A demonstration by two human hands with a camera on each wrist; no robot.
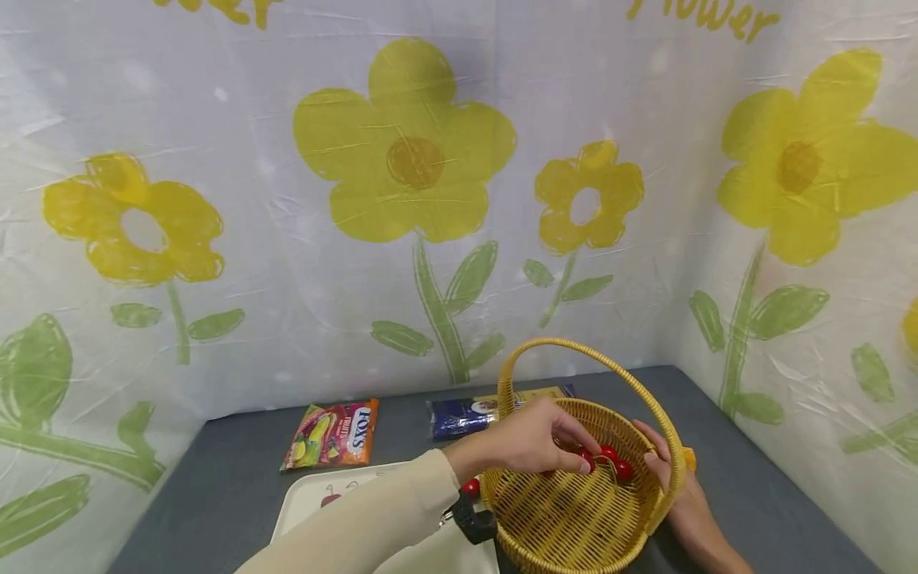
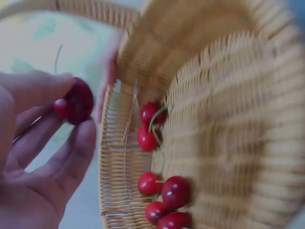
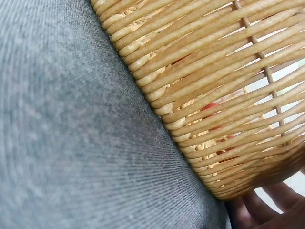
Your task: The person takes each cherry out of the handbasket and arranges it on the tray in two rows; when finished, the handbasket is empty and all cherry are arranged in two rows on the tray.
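Observation:
A yellow-brown wicker basket (image 1: 574,518) with a tall arched handle (image 1: 595,355) stands at the right of the table. Over its opening, my left hand (image 1: 527,438) pinches a dark red cherry (image 2: 80,101) between thumb and fingertips. A brighter red one (image 2: 61,109) shows just behind that cherry. Several red cherries (image 2: 175,192), some with green stems, lie inside against the basket's side. My right hand (image 1: 681,498) grips the basket's right side, thumb at the rim; in the right wrist view only some of its fingers (image 3: 262,207) appear beneath the wickerwork.
A white tray (image 1: 297,510) lies left of the basket, partly under my left sleeve, with a red cherry (image 1: 471,488) beside the basket. Behind are a colourful Fox's candy bag (image 1: 333,434) and a blue packet (image 1: 459,418). A flower-printed curtain (image 1: 308,319) surrounds the dark table.

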